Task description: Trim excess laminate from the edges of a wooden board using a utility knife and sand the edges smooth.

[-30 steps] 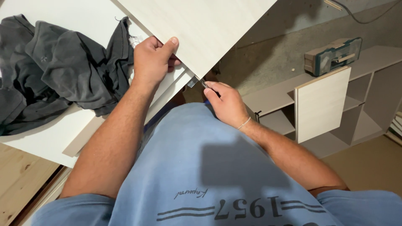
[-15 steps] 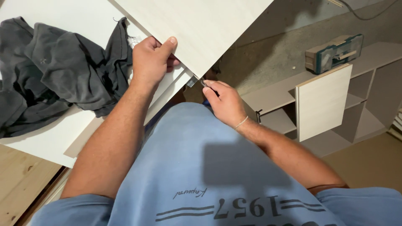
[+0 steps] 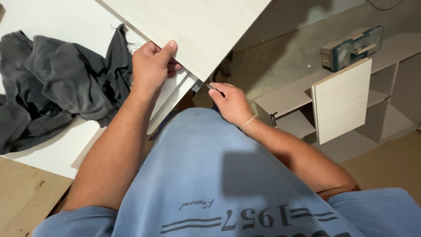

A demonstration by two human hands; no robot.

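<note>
My left hand (image 3: 151,66) grips the near edge of a light wood-grain panel (image 3: 197,26), thumb on top and fingers underneath. My right hand (image 3: 230,102) is closed around a thin metal tool (image 3: 207,86) whose tip meets a small metal fitting (image 3: 197,85) at the panel's lower edge. The rest of the tool is hidden inside the fist. The panel lies tilted over a white board (image 3: 48,145).
A crumpled dark grey cloth (image 3: 57,83) lies on the white board at the left. A low shelf unit (image 3: 351,114) with a pale door stands at the right, with a green and grey power tool (image 3: 351,46) on top. Bare wooden floor (image 3: 22,197) shows at lower left.
Both hands stay in place on the panel; my right hand has shifted slightly at the fitting. The view has barely moved.
</note>
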